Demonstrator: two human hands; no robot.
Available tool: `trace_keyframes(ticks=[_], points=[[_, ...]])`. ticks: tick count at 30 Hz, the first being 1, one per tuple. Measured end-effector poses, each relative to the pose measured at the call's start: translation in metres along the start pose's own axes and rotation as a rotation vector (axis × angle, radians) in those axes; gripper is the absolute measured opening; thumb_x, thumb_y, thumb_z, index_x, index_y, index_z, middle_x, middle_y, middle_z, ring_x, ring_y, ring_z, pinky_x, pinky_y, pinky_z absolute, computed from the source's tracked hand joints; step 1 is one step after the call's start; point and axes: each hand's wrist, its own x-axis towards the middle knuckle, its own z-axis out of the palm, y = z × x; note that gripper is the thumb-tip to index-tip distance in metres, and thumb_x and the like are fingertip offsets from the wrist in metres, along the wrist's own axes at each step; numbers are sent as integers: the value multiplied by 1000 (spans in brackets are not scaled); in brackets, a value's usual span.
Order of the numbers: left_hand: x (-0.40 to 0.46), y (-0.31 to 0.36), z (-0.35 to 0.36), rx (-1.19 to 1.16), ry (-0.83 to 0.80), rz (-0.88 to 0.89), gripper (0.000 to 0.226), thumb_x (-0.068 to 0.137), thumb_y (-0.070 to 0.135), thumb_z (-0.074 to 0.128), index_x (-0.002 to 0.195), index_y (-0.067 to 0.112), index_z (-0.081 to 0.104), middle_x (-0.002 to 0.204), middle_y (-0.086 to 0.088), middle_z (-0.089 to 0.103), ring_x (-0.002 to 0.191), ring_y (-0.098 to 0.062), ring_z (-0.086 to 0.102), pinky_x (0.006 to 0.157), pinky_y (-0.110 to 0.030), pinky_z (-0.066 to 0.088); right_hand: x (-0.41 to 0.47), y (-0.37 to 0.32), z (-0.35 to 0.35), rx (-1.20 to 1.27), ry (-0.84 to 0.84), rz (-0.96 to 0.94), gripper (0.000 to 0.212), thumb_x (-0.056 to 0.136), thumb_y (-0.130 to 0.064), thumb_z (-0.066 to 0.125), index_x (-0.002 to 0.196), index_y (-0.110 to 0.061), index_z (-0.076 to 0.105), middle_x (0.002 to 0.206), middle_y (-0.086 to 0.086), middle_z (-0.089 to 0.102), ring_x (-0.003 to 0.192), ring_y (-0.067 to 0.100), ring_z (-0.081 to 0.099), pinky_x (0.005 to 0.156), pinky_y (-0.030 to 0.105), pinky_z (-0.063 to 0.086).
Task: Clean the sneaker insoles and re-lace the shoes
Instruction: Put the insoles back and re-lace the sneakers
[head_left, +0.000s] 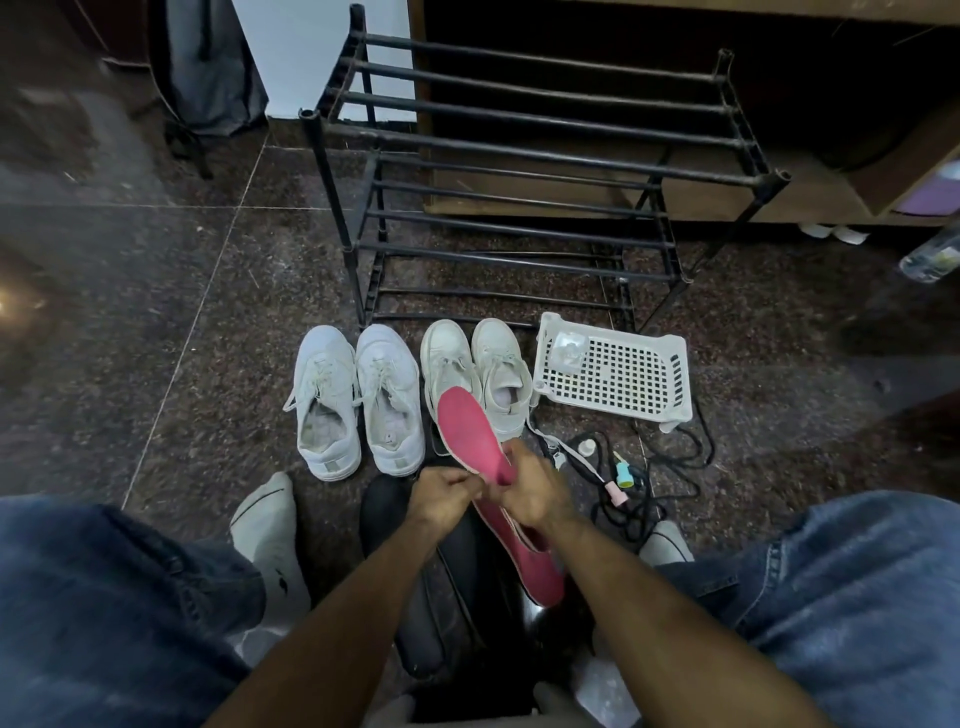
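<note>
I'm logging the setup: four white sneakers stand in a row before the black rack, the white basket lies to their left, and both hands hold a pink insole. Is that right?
Not quite. The head view shows the basket to the right of the sneakers, not the left. The rest holds: four white sneakers in a row before the rack, the left hand and right hand on a pink insole.

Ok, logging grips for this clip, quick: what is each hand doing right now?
Left hand: fingers curled, pinching near the pink insoles; what exactly it pinches cannot be told.
Right hand: grips the pink insoles.
</note>
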Motion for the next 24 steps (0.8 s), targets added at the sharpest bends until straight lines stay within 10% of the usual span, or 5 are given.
trace_keyframes(ticks=[14,24], points=[[93,55,2,603,38,312,16,89,25,56,94,26,71,101,3,71,92,-21,66,78,-32,52,66,19,-87,-388,-10,87,28,76,-29,62,102,-20,68,93,8,65,89,29,64,71,27,45],[179,78,27,1209,-31,480,38,93,41,53,126,25,58,140,-1,37,132,-22,34,105,-44,30,111,-7,-121,-728,-339,-95,32,78,-27,63,63,-18,37,64,0,45,56,15,46,50,23,29]])
